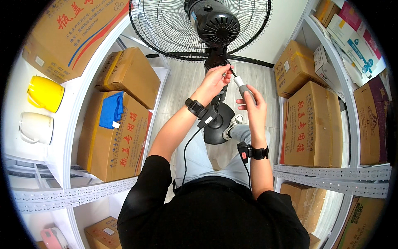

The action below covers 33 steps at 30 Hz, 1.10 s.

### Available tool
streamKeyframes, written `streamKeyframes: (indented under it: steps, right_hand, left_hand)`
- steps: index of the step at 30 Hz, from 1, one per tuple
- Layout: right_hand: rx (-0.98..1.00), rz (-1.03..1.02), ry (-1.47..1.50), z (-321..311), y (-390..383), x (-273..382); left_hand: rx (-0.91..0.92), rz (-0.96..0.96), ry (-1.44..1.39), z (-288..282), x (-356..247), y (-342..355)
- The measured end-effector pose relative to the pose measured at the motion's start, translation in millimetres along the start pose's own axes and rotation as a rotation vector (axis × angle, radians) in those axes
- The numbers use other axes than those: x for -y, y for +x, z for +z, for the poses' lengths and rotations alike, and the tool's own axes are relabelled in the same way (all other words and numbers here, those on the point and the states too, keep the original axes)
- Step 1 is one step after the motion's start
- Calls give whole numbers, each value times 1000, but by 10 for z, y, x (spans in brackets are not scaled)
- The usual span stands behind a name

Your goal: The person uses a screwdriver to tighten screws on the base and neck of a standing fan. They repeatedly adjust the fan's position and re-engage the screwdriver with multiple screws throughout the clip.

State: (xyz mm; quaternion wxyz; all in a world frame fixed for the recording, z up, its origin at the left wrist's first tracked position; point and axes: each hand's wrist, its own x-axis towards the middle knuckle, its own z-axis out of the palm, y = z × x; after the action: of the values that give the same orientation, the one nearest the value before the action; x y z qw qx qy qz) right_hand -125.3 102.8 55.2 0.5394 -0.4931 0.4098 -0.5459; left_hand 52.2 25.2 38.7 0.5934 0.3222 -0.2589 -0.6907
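A black pedestal fan [217, 29] stands in front of me, its motor housing and wire cage at the top of the view. My right hand [256, 106] grips a screwdriver [244, 88] by its grey and white handle. The dark shaft slants up and left to the fan's neck [217, 56], just below the motor. Around that neck and by the screwdriver's tip, my left hand [216, 82] has its fingers curled closed; what they pinch is hidden. The round fan base [215, 135] rests on the floor between my legs.
White metal shelves [78, 120] with cardboard boxes [114, 137] flank me on the left, and more boxes [314, 124] sit on the right shelves. A blue cloth [111, 110] lies on one box. Yellow [49, 93] and white [40, 128] containers stand at far left.
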Motion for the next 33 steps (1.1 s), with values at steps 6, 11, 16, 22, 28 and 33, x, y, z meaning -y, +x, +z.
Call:
streamKeyframes:
  steps: [6,11,16,22,28,33]
  right_hand:
    - [-14,-79,-214,43,-14,69]
    - [166,208,341,-277,229,125]
    - [128,128,3,-207,160,205]
    - [157,-209,-459,-219,173,234]
    - [154,3,-63,-292,189,-16]
    - [86,-111,-315,-189,93,15]
  left_hand:
    - [-35,19,5,44,22,41]
    - [-23,24,25,94,5,41]
    - [-39,12,-1,74,31,55]
    - [-38,-23,-97,64,12,81]
    - [-48,4,-47,93,44,82]
    - [-29,-17,-79,26,45,103]
